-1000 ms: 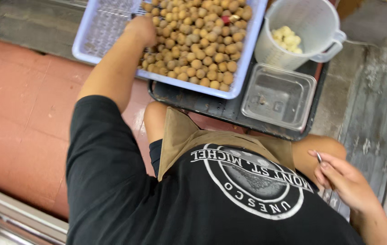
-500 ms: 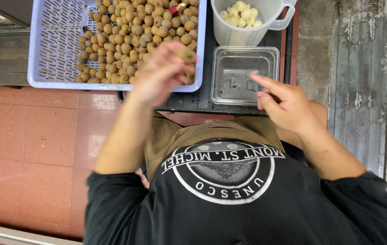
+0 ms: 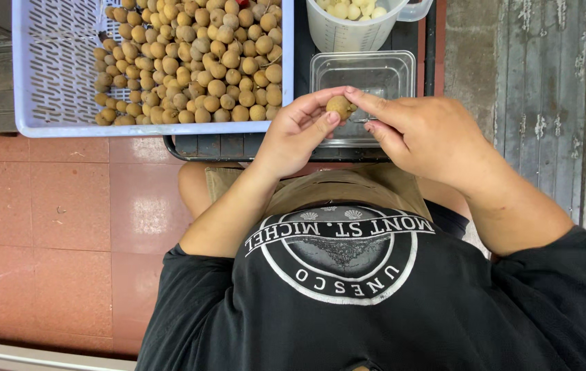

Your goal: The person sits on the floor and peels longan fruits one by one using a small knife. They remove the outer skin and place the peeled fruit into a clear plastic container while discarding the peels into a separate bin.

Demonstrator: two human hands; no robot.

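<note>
Head view, looking down at person's lap: both hands meet over a clear plastic tub [image 3: 403, 72]. Left hand [image 3: 296, 134] and right hand [image 3: 427, 134] pinch together one small brown round fruit [image 3: 340, 106], fingers of each closed on it from opposite sides, thumb of left hand just under it. Fruit is held in the air above near part of the tub, not lying in anything. Tub sits on a dark tray [image 3: 238, 146], w/ a lavender perforated basket [image 3: 52, 75] at its left, filled approx. half w/ same brown fruits [image 3: 197, 62]. Behind the tub stands a white measuring jug [image 3: 354, 31] w/ pale peeled pieces inside. Below is red tiled floor [image 3: 46, 227]; grey worn planks [image 3: 547, 96] are on right side.
</note>
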